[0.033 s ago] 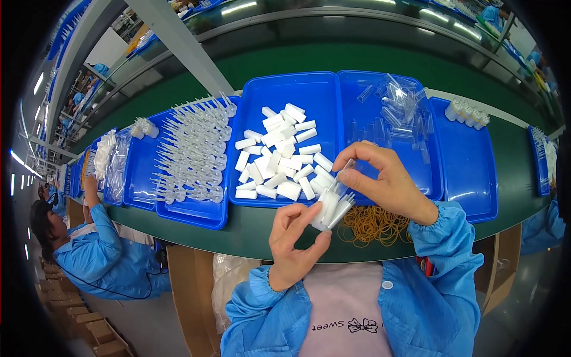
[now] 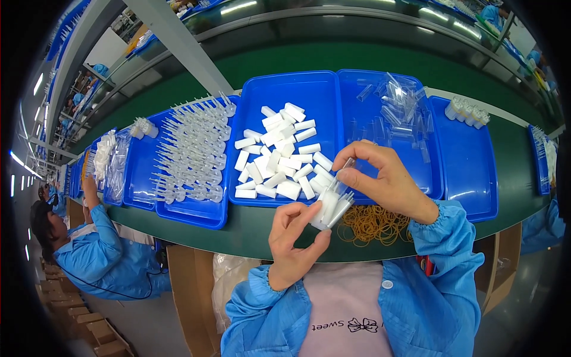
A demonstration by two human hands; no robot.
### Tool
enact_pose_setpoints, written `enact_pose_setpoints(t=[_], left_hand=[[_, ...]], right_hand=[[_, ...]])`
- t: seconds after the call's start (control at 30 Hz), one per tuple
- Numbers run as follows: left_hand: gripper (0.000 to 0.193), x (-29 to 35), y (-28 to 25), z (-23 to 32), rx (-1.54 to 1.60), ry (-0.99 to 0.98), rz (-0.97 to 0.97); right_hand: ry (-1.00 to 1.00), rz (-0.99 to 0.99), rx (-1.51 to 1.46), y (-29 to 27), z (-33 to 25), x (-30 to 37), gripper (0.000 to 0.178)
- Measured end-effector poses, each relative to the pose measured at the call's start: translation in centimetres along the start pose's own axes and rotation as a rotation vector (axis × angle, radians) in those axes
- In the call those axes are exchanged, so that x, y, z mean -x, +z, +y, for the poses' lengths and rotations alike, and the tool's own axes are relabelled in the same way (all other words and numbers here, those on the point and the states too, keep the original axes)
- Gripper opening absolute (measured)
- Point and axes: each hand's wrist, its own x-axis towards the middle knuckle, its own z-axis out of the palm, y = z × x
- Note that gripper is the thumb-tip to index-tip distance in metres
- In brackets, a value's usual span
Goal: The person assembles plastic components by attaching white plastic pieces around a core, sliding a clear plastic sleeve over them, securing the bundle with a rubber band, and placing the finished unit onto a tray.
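While a small bundle (image 2: 331, 209) of white and clear pieces is held up by the left hand (image 2: 297, 238), a clear tube (image 2: 349, 163) at its upper end is pinched between the thumb and forefinger of the right hand (image 2: 383, 178). The bundle is gripped low, by the left thumb and fingertips, and is kept tilted over the near edge of the green table (image 2: 510, 199). How many pieces are in it cannot be told.

Just beside the bundle, a heap of yellowish rubber bands (image 2: 375, 226) is spread on the table, partly covered by the right forearm. Beyond the hands, white blocks (image 2: 278, 146) are piled in the middle blue tray (image 2: 285, 92). In the blue tray to its right (image 2: 352, 86), loose clear tubes (image 2: 401, 113) are scattered; in the tray beyond that (image 2: 470, 163), a cluster of bottles (image 2: 468, 113) is set near the far edge. On the left, droppers (image 2: 193, 154) are laid in rows. Farther left, a co-worker (image 2: 110, 253) in blue is seated.
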Motion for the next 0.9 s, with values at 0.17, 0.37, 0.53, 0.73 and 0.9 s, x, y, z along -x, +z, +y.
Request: enact_pose_setpoints(t=[0.17,0.37,0.53,0.73,0.9], left_hand=[[0.048,-0.2,0.1,-0.1,0.001,-0.007,-0.023],[0.049,0.2,0.5,-1.3,-0.006,0.029,-0.003],[0.051,0.4,1.5,-2.9,0.634,-0.259,0.199],[0.043,1.0,1.9,-3.3,0.807,-0.501,0.188],[0.044,1.4,1.3,-3.1,0.877,-0.362,0.161]], right_hand=[[0.014,-0.079,-0.006,-0.3,0.5,-0.3,0.016],[-0.043,-0.096,0.031,-0.1,0.7,0.2,0.016],[-0.016,-0.064,0.067,-1.2,0.7,0.8,0.018],[0.011,0.031,-0.053,-0.9,1.1,0.9,0.013],[0.033,-0.090,-0.018,-1.9,1.8,1.7,0.012]])
